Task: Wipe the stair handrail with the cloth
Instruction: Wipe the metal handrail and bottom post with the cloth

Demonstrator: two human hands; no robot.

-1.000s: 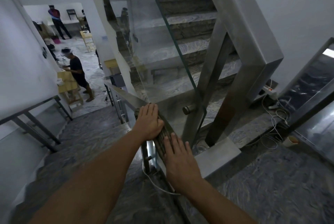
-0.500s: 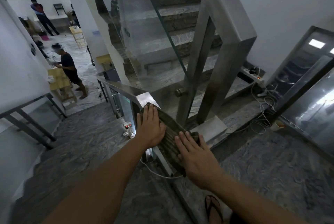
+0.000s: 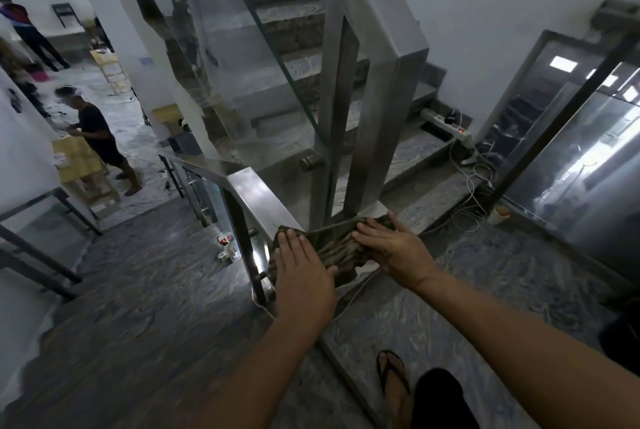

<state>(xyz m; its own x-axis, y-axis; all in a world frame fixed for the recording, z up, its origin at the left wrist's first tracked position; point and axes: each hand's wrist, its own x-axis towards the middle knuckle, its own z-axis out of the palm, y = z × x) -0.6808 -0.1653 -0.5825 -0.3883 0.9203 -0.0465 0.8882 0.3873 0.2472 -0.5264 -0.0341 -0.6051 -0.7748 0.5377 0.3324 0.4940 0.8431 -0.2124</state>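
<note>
A flat steel handrail (image 3: pixel 254 191) runs from the lower flight up towards me, with a bare shiny stretch beyond my hands. A dark striped cloth (image 3: pixel 334 243) lies spread over its near end. My left hand (image 3: pixel 303 267) presses flat on the cloth's left side, fingers together and pointing away. My right hand (image 3: pixel 393 248) lies flat on the cloth's right side, fingers pointing left. Neither hand grips the cloth; both palms rest on top. The rail under the cloth is hidden.
A glass panel (image 3: pixel 221 82) and steel posts (image 3: pixel 337 117) rise behind the rail. Stairs drop to the left, where a person (image 3: pixel 97 137) stands below. Cables and a power strip (image 3: pixel 450 125) lie on the landing at right. My sandalled foot (image 3: pixel 393 376) is beneath.
Both hands and the cloth have slid along the rail towards me, leaving more bare steel showing beyond them. The view has tilted down, and my foot now shows.
</note>
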